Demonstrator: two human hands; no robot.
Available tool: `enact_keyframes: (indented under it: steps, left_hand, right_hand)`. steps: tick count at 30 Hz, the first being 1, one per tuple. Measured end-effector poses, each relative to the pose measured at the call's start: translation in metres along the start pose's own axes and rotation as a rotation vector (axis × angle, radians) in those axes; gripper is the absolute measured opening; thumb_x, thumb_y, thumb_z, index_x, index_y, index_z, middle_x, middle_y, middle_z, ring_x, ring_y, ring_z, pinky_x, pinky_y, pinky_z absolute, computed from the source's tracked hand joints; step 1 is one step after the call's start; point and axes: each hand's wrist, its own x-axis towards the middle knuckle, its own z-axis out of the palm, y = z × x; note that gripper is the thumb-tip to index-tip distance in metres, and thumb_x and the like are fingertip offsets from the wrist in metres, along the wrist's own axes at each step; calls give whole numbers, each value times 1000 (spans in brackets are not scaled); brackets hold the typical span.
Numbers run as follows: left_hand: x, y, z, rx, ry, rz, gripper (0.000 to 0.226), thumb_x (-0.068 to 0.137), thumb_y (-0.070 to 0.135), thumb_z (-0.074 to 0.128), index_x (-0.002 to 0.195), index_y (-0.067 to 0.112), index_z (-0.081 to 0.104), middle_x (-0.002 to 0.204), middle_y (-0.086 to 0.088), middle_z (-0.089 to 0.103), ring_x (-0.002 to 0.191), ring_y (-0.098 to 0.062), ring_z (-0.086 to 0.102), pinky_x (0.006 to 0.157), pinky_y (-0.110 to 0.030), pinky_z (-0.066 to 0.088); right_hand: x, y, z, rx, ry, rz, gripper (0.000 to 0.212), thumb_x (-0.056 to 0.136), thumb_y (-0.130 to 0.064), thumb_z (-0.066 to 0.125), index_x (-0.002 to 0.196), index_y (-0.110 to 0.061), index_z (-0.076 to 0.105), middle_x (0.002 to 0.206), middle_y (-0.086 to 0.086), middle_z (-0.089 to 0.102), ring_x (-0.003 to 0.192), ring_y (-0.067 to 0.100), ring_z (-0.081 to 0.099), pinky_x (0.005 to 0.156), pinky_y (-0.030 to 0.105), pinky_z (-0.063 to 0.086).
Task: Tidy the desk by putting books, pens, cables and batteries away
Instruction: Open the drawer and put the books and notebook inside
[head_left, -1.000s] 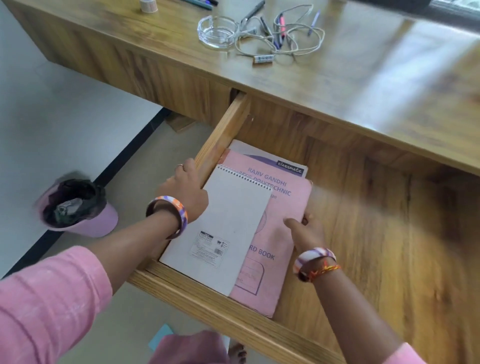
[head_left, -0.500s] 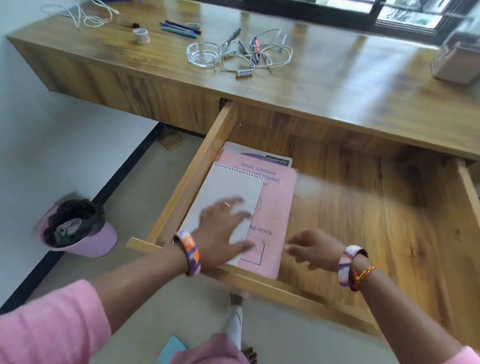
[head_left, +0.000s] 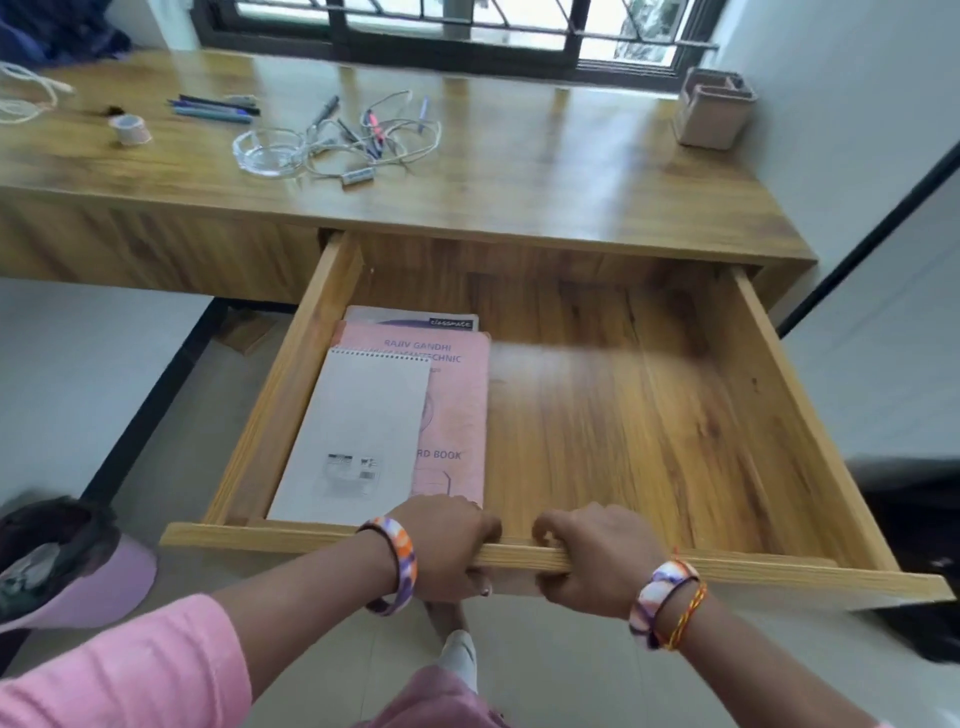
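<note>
Wooden and wide, the desk (head_left: 519, 171) sits under a window, with its big drawer (head_left: 649, 415) pulled far out. Three books lie stacked in the drawer at about 9 o'clock, tight to its left wall: a white spiral notebook (head_left: 358, 436) on top, a pink record book (head_left: 457, 395) under it, and a third book (head_left: 410, 318) peeking out at the back.

Both hands hold the drawer's front edge (head_left: 779, 571), side by side and close together. The left hand (head_left: 447, 545) and the right hand (head_left: 597, 556) each curl their fingers over the rim.

The books look put away, so the step seems to be moving the drawer. To do it well, push straight and even with both hands, slowly (so the books do not slide).

Still out on the desk at 11 o'clock are a tangled cable (head_left: 379, 145) with pens in it, a glass dish (head_left: 267, 150), more pens (head_left: 213, 109), a tape roll (head_left: 130, 127) and a white cord (head_left: 26, 98). A pen holder (head_left: 714, 111) waits at 1 o'clock.
</note>
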Motion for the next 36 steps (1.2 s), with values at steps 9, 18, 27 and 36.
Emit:
enact_keyframes:
  steps: [9, 18, 27, 36]
  left_hand:
    - [37, -26, -23, -42, 12, -28, 32, 78, 42, 58, 107, 27, 55, 102, -1, 61, 94, -23, 58, 76, -30, 46]
    - [99, -71, -64, -63, 103, -74, 29, 70, 40, 54, 97, 29, 60, 90, 4, 64, 84, -18, 60, 70, -29, 51]
    - [162, -120, -110, 16, 428, -49, 106, 59, 87, 16, 147, 28, 14, 154, -1, -19, 143, -19, -2, 116, -36, 5]
    - [219, -157, -141, 165, 709, -141, 108, 59, 85, 31, 124, 2, 56, 134, -15, 52, 132, -24, 34, 104, -45, 19]
  right_hand:
    - [44, 25, -10, 17, 121, -45, 39, 74, -45, 56, 108, -27, 64, 88, 0, 69, 79, 22, 61, 59, 20, 33]
    - [120, 63, -39, -8, 166, -8, 39, 70, -42, 57, 106, -29, 65, 89, 2, 68, 82, 25, 61, 63, 24, 38]
    - [207, 108, -61, -93, 374, -37, 90, 57, -62, 36, 139, -24, 37, 138, 6, 45, 127, 26, 42, 99, 38, 38]
    - [274, 136, -85, -82, 483, 80, 120, 50, -80, 43, 143, -6, 26, 148, 12, 34, 138, 24, 20, 109, 41, 13]
